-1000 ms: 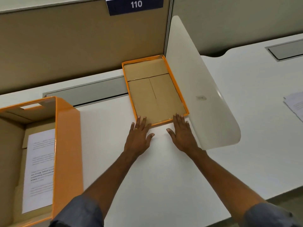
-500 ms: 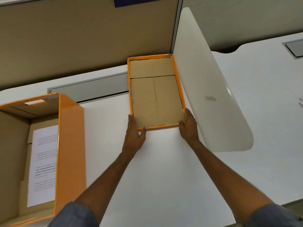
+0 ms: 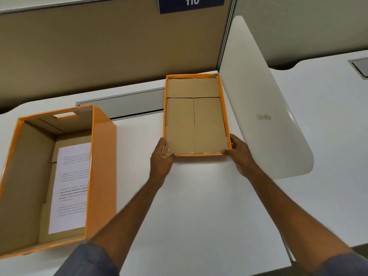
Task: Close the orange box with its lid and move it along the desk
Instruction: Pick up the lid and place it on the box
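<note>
The orange box [image 3: 103, 156] stands open on the left of the white desk, with a printed sheet [image 3: 71, 186] lying on its cardboard floor. Its lid [image 3: 194, 116] lies upside down at the middle back, orange rim up and brown cardboard inside showing. My left hand [image 3: 162, 156] grips the lid's near left corner, thumb over the rim. My right hand [image 3: 240, 152] grips the near right corner the same way. Whether the lid's near edge is off the desk I cannot tell.
A white curved divider panel [image 3: 258, 108] stands right beside the lid. A beige partition wall [image 3: 111, 52] with a "110" sign [image 3: 191, 3] backs the desk. A grey cable tray cover [image 3: 123, 105] runs behind the box. Another desk [image 3: 328, 116] extends to the right.
My hands went from lying flat on the desk in front of the lid to gripping its two near corners. The view has shifted a little.
</note>
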Tool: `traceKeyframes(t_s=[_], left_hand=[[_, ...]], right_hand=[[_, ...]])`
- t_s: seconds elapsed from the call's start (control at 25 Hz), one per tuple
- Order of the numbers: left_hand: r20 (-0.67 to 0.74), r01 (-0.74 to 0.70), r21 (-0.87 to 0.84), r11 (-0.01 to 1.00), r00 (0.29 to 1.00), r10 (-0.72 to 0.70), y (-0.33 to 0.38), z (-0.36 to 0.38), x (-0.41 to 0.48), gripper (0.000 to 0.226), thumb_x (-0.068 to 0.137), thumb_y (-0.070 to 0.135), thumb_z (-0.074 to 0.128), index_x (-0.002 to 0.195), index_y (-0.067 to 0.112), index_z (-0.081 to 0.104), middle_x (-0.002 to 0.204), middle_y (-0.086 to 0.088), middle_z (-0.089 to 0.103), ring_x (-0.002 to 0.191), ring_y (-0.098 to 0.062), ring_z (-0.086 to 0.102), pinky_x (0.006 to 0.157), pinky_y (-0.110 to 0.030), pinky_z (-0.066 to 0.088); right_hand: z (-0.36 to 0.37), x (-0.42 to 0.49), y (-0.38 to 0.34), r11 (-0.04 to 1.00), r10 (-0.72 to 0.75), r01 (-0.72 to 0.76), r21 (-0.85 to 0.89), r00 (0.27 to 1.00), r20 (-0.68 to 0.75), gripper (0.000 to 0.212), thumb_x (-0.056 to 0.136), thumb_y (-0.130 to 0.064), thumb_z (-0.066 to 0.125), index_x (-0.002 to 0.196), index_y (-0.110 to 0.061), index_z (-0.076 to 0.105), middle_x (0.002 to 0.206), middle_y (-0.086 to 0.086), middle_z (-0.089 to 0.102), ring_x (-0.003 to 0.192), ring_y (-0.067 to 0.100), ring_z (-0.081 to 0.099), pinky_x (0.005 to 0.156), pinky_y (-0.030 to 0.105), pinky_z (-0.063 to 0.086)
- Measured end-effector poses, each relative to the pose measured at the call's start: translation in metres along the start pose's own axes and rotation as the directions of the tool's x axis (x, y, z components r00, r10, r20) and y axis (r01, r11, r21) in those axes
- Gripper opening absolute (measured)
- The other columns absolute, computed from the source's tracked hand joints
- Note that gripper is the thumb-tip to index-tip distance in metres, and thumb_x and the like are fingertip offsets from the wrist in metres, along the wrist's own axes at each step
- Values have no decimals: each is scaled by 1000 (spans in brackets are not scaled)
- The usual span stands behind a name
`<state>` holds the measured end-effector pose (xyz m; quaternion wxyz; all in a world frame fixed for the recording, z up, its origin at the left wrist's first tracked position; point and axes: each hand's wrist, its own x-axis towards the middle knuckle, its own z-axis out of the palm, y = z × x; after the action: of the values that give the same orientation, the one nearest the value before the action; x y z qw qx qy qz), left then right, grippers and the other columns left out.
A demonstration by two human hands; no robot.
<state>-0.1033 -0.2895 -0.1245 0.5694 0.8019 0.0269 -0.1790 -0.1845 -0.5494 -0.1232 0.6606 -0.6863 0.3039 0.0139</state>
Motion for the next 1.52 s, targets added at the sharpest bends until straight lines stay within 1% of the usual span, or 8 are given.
traceKeyframes(t_s=[0.36,0.56,0.68,0.76,0.96,1.12,1.36,1.52], left_hand=[[-86,-220,81,972,970,226,-1,-60,-80,67,85,10,75,144,12,45,116,54,46,109,25,46,82,12,29],[-15,-311,178,934,948,318,4,-123,-138,81,87,25,75,154,10,32,161,-7,37,148,-23,35,120,-41,35],[-10,-399,228,888,911,412,7,-165,-180,85,88,29,74,157,10,27,166,-9,28,154,-23,25,124,-41,27],[17,-527,430,733,816,577,9,-190,-203,80,94,34,66,158,12,23,169,-6,18,158,-21,10,128,-40,15],[454,-682,717,-145,300,839,17,-235,-235,68,97,-11,33,159,9,16,170,-11,12,158,-28,5,129,-48,8],[523,-602,720,-346,142,840,36,-273,-242,60,103,-9,9,159,11,20,168,-10,19,157,-28,14,128,-48,10],[424,-608,725,-324,22,906,91,-313,-241,45,102,0,36,142,9,56,137,-12,65,124,-28,65,109,-44,49],[-29,-646,757,98,117,993,112,-316,-247,43,107,15,31,135,8,62,128,-13,71,116,-29,68,97,-46,57]], right_hand=[[33,-91,-24,952,-49,26,304,996,69,63,89,13,64,142,-19,56,131,-5,69,119,22,66,89,31,62],[68,-173,-32,905,-83,54,422,995,49,63,92,11,60,150,-13,48,151,8,55,137,33,55,112,50,47],[99,-233,-40,859,-129,96,502,991,33,61,94,11,56,150,-13,49,153,10,54,139,34,53,100,40,52],[121,-267,-51,827,-141,101,554,989,31,58,95,10,54,149,-12,49,153,13,52,138,34,53,95,37,52],[179,-332,-92,758,-132,57,650,989,68,48,100,2,52,147,-5,48,152,20,49,124,31,59,88,32,59],[207,-366,-119,731,-154,32,682,981,119,49,101,-5,56,148,-4,47,146,18,53,119,32,62,83,31,65],[223,-370,-157,699,-220,42,714,962,159,50,102,-13,58,150,-10,46,147,15,53,128,31,59,101,39,57],[239,-351,-177,656,-288,74,751,944,159,61,94,-39,65,147,-13,51,148,8,58,130,26,63,97,42,61]])
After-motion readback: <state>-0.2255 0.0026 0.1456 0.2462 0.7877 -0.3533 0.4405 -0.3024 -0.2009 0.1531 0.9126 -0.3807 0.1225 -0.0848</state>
